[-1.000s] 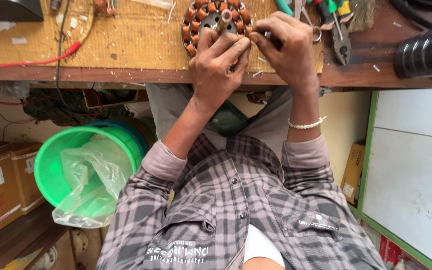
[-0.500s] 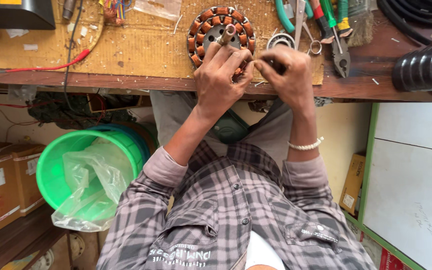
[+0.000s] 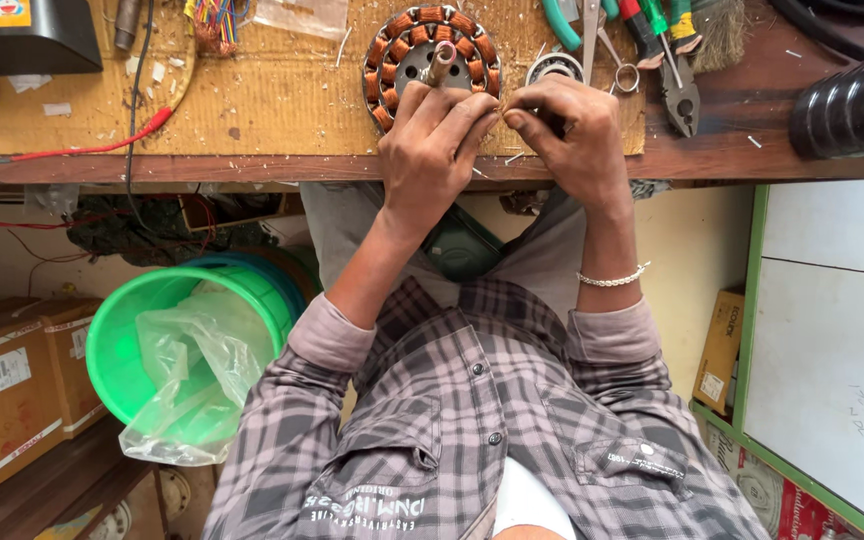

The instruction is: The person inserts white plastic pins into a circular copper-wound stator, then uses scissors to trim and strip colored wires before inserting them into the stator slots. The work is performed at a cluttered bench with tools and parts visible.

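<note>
The stator [image 3: 432,55] lies on the bench [image 3: 732,150] at 12 o'clock. The left hand [image 3: 439,135] rests on its near rim, fingers curled. The right hand [image 3: 567,130], at 3 o'clock, pinches something too small to identify. Step in hand: winding work. Next calls for fine fingertip control.

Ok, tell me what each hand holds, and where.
Left hand rests on the near edge of the copper-wound motor ring. Right hand pinches something too small to tell.

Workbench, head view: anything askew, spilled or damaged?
Small pale scraps litter the cardboard mat left of the wound stator, which both hands, left hand and right hand, are at. A clear bag droops over the green bucket's rim. No damage visible.
</note>
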